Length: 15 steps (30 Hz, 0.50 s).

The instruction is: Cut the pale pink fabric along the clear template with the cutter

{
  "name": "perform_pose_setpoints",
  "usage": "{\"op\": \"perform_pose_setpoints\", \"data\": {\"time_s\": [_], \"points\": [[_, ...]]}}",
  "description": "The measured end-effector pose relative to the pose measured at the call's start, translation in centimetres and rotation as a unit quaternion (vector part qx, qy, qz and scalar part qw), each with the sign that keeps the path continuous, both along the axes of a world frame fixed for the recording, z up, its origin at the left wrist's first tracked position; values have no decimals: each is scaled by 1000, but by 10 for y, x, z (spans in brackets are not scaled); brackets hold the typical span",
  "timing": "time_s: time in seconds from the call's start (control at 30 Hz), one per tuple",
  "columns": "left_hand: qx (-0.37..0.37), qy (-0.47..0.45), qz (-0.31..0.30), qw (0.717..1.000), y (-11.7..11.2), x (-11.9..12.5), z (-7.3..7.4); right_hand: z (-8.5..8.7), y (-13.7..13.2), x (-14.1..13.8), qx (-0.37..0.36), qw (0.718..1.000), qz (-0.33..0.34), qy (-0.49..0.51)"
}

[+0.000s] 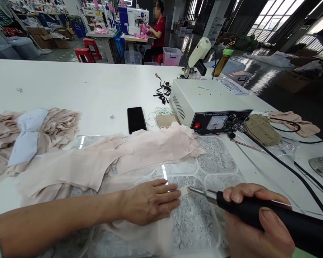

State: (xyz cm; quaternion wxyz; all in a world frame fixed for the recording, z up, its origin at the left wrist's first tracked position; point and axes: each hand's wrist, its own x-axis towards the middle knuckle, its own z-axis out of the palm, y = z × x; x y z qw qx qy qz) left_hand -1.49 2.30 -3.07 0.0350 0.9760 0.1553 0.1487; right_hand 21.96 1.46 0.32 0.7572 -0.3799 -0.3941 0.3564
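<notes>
My left hand (pixel 153 201) lies flat on a thin, pale pink fabric piece (pixel 140 236), fingers stretched toward the right. In my right hand (pixel 258 218) is a black-handled pen-like tool (pixel 242 209) with a tapered metal tip. That tip points left and meets or nearly meets a narrow end of the fabric, just beyond my left fingertips. Beneath is a grey marbled mat (pixel 193 222) with a clear, glossy surface. Past my left hand, more pale pink fabric pieces (pixel 156 150) lie spread in an overlapping pile. Part of the fabric is hidden under my left arm.
A metal control box (pixel 220 107) with a dial and cables stands back right. Near it are a black phone (pixel 136 120), cream heat-gun-like tool (pixel 199 55) and amber bottle (pixel 223 62). A tied fabric bundle (pixel 29 132) lies left. A person (pixel 159 32) sits at a sewing machine beyond.
</notes>
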Motion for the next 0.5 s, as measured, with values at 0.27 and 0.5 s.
{"op": "perform_pose_setpoints", "data": {"time_s": [0.27, 0.5], "points": [[7, -12, 4, 1000, -1, 0, -1, -1, -2, -11, 7, 998, 60, 2], [10, -12, 7, 1000, -1, 0, -3, -3, -2, -14, 10, 997, 71, -5]]}}
